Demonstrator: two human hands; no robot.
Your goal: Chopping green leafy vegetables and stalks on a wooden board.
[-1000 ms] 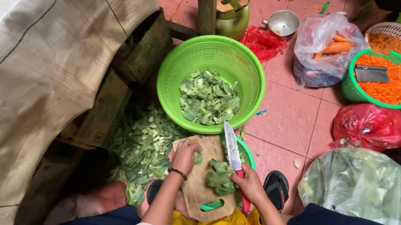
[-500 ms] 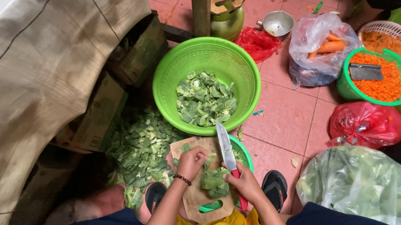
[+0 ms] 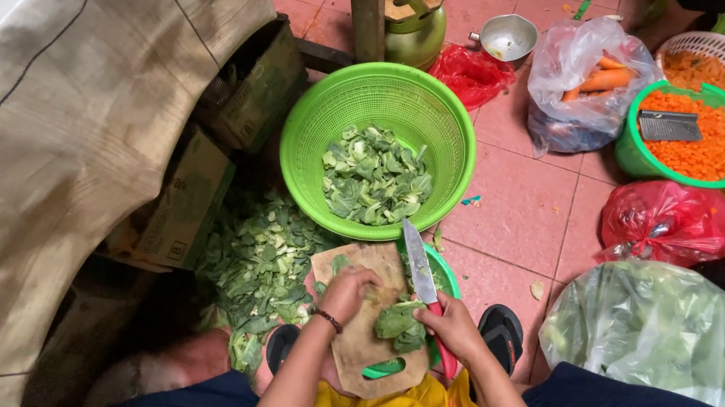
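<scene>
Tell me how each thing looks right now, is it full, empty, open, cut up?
Left hand: pressing greens on the board.
Right hand: gripping the knife.
Knife: blade pointing away, over the board.
Cutting board: holding leafy greens.
Green basket: partly filled with chopped greens.
Carrot bowl: full of grated carrot, grater on top.
Metal cup: empty.
Red bag: closed.

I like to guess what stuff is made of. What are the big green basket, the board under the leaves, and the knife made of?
The green basket looks like shiny moulded plastic: its wall is a grid of small holes. The cutting board seems to be pale, worn wood with a matt surface and a slot handle. The knife in the right hand has a grey blade that glints like metal and a red handle, probably plastic.
</scene>
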